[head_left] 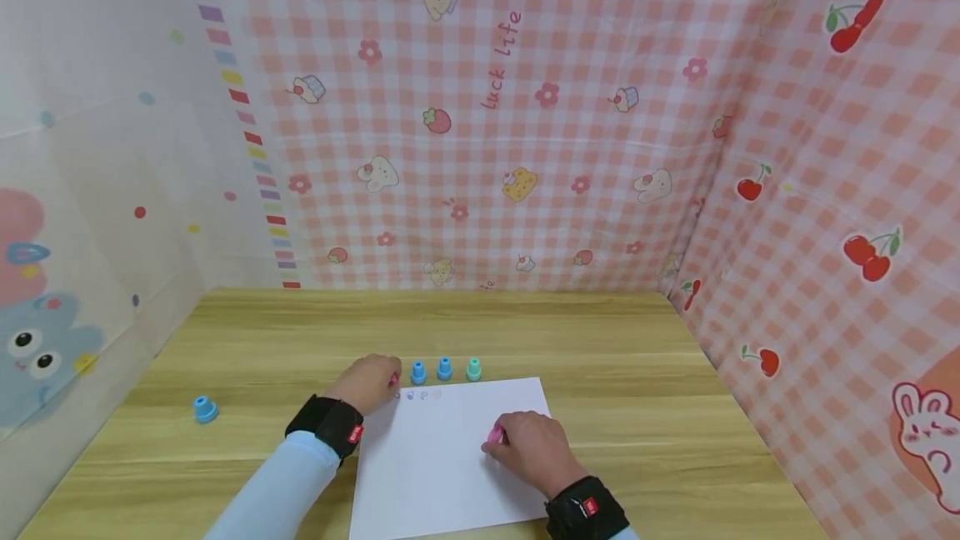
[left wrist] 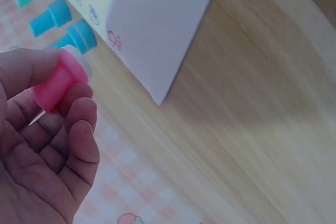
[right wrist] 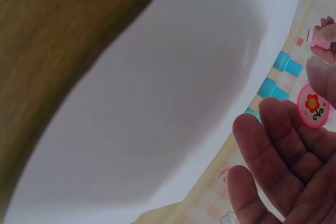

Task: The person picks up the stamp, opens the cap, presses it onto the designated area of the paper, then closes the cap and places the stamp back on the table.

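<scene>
A white sheet of paper (head_left: 450, 461) lies on the table with a row of small stamped prints (left wrist: 114, 39) along its far edge. At the sheet's far left corner, my left hand (head_left: 371, 382) pinches a pink toy stamp (left wrist: 55, 82) with a white rim between thumb and fingers. Over the right part of the paper, my right hand (head_left: 536, 448) holds a pink round cap (right wrist: 313, 106) with a red flower picture, pinched by the thumb. Two blue stamps (head_left: 418, 372) and a mint green stamp (head_left: 473, 370) stand in a row just beyond the paper.
Another blue stamp (head_left: 205, 410) stands alone on the wooden table (head_left: 600, 332), left of my left forearm. Patterned cloth (head_left: 480, 140) hangs behind the table and along both sides.
</scene>
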{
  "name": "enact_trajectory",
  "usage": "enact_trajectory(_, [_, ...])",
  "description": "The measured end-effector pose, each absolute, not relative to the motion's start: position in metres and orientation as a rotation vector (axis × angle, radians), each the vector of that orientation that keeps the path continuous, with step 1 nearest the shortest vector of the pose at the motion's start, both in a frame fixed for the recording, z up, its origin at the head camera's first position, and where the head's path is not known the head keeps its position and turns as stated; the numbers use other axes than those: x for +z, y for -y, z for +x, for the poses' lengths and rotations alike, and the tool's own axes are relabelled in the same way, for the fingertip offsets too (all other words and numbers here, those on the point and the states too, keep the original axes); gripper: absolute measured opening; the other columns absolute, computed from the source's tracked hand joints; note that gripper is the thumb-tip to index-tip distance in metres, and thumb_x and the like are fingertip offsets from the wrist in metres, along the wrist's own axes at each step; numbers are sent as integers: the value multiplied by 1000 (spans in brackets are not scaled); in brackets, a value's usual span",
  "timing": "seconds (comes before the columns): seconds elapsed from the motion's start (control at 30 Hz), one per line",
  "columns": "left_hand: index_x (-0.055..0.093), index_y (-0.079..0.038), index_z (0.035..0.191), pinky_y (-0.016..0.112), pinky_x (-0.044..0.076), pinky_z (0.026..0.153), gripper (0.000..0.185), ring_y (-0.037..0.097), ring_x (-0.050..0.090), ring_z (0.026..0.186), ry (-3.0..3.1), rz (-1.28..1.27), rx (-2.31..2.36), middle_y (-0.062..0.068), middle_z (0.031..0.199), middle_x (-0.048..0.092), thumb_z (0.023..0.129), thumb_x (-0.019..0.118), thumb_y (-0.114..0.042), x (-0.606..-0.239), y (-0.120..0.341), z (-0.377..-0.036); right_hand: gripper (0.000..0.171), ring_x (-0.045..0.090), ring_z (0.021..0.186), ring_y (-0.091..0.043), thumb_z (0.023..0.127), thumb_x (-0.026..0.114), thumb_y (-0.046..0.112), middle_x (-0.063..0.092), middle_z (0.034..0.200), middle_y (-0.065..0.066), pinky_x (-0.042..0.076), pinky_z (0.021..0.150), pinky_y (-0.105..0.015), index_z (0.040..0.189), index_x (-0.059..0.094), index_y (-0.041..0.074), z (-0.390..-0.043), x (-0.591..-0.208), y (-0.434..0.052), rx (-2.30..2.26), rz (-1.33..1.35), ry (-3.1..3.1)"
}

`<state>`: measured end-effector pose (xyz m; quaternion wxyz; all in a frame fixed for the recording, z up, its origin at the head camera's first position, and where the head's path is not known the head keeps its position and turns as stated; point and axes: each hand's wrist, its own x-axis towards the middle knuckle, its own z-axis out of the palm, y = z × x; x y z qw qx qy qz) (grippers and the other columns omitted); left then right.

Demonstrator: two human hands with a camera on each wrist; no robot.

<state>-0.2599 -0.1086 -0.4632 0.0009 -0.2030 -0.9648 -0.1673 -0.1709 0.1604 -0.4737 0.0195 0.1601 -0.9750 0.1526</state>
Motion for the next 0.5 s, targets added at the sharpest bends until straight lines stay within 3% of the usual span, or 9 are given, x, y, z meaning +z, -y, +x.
enact_trajectory(0.5, [66,-6,94,29,45,63,7,14,48,68,2920,-680,-672,-1,76,55,92,71,-10,-464,96,-241,20,43,59,-6,83,80,33,46,59,14,36,55,-24,76,66,21,-170,-479,-162,501,489,2981])
